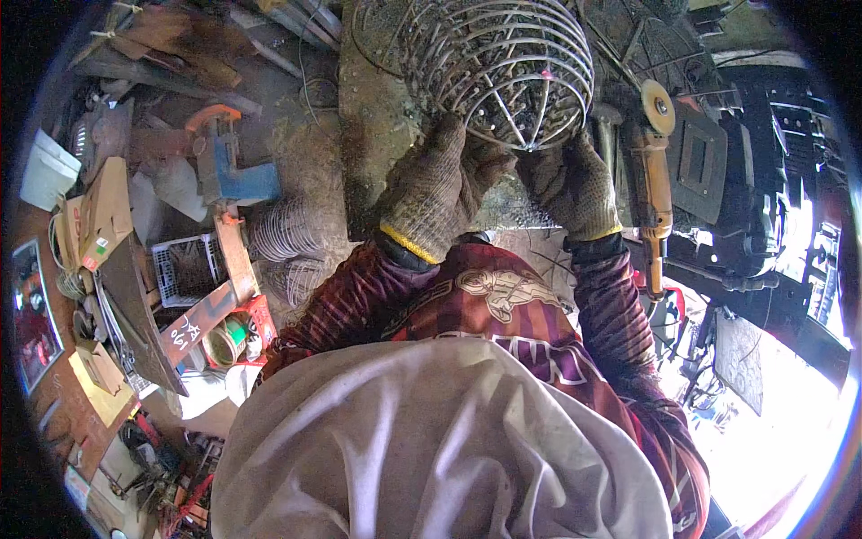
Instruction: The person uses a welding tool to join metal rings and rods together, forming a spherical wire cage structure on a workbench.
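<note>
A domed wire basket (530, 67), built of many round metal rings joined by cross rods, lies at the far middle on the dark metal work table (370, 148). My left hand (440, 184), in a soiled grey knitted glove with a yellow cuff, is closed at the basket's near left edge. At the near right edge my right hand (575, 184), gloved the same way, is closed on the wire rim. The fingertips of both hands are partly hidden under or behind the rim. Just right of my right hand lies an angle grinder (655, 184) with a tan disc.
A blue bench vise (241, 175) stands to the left, with stacked wire rings (283, 232) below it. Farther left are a plastic crate (187, 269) and a cardboard box (106, 216). Dark metal frames (705, 166) crowd the right, beyond the grinder.
</note>
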`<action>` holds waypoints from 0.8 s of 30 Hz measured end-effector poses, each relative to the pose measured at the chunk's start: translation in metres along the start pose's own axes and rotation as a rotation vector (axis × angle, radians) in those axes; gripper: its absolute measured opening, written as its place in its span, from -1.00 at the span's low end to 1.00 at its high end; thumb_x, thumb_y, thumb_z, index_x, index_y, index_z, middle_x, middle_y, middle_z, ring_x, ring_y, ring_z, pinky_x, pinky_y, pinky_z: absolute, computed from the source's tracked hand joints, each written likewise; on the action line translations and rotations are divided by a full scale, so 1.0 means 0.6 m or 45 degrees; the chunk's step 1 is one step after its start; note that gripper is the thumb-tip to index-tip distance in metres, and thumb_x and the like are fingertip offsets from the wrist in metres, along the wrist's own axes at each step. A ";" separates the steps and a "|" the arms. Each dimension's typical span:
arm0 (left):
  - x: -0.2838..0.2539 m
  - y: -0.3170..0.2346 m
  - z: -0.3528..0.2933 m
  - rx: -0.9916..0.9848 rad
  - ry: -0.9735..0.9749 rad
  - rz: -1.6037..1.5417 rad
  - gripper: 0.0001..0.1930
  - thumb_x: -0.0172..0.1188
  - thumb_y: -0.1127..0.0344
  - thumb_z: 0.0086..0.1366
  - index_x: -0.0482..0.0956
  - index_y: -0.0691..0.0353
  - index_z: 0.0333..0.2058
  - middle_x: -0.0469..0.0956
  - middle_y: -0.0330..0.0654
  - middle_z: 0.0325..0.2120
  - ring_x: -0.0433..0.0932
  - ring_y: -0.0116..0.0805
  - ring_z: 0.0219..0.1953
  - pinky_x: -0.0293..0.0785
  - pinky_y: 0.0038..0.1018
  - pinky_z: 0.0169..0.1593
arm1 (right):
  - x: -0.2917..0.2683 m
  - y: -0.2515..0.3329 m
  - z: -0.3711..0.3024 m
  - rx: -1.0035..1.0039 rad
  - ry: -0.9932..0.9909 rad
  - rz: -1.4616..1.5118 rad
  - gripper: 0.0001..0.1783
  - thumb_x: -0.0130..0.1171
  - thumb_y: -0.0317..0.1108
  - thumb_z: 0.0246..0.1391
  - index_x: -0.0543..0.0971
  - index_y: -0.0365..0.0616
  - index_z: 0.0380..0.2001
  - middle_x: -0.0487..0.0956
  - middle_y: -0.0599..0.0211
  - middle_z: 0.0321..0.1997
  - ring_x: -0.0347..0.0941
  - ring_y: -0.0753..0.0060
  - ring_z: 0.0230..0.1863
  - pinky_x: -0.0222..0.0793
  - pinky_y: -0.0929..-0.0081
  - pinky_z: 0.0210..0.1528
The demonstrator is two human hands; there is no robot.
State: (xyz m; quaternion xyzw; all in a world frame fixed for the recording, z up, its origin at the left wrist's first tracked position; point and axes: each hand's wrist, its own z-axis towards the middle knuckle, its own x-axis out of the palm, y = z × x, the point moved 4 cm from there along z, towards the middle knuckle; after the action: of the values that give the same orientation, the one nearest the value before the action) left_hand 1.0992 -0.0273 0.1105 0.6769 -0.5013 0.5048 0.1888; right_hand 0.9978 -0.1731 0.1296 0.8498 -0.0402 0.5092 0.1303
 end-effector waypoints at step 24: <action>0.009 -0.033 -0.007 -0.044 0.083 0.045 -0.69 0.09 0.13 0.42 0.57 0.29 -0.16 0.63 -0.06 -0.31 0.65 -0.15 -0.24 0.65 -0.20 -0.10 | -0.012 -0.011 0.000 0.150 0.250 0.212 -0.55 -0.09 -0.08 0.36 0.44 -0.16 0.11 0.51 0.12 0.14 0.45 0.07 0.14 0.26 0.01 0.32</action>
State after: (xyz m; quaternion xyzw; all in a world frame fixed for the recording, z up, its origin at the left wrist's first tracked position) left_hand 1.1143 -0.0182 0.1217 0.6477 -0.5155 0.5210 0.2077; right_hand 0.9956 -0.1673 0.1219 0.7959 -0.0676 0.6003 0.0406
